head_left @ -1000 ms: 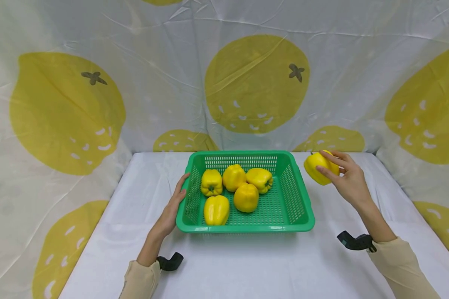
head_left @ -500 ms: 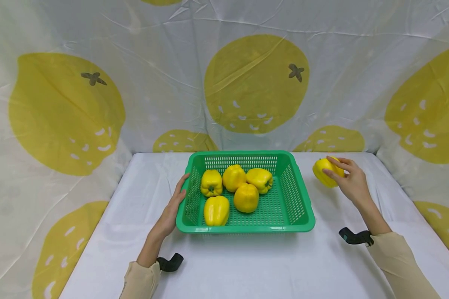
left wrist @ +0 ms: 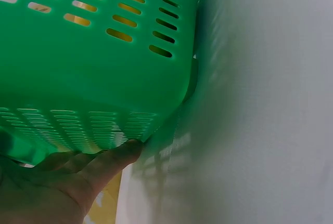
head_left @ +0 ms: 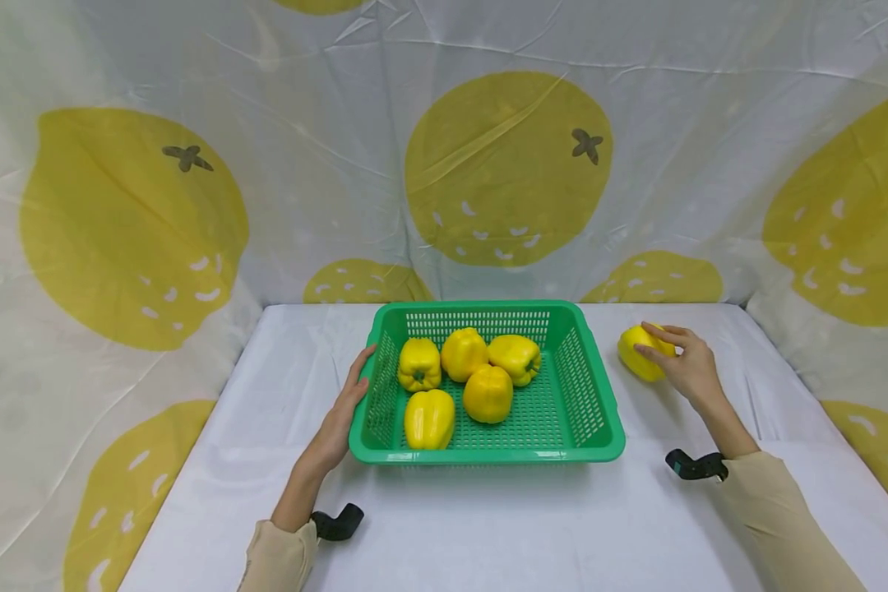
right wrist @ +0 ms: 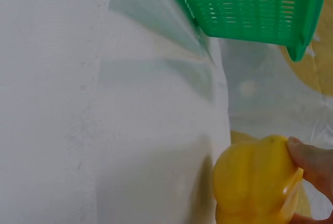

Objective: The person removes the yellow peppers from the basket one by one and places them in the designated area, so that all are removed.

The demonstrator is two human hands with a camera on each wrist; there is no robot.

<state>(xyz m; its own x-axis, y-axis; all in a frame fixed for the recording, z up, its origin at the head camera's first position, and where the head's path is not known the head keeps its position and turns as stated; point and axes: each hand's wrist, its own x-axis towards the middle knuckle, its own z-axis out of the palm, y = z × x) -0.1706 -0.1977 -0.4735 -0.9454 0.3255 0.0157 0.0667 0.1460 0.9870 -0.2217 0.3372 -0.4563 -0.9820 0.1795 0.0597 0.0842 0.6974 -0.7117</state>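
Keeping the left hand [head_left: 336, 419], fingers fairly straight, against the green basket [head_left: 488, 455] left of centre, unmoved from a second ago, with five yellow peppers [head_left: 488, 395] mid-frame inside its right wall [head_left: 579, 382], and pinching another pepper [head_left: 640, 362] at right, now lower, above white cloth [head_left: 488, 526], with the right hand [head_left: 691, 366] reaching up-left.

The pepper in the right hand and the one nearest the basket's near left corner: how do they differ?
The held pepper is outside the basket, to its right; the corner pepper lies inside it.
The held pepper is gripped by the right hand; no hand touches the corner pepper.
Fingers partly cover the held pepper, while none cover the corner pepper.
Both are yellow and glossy.
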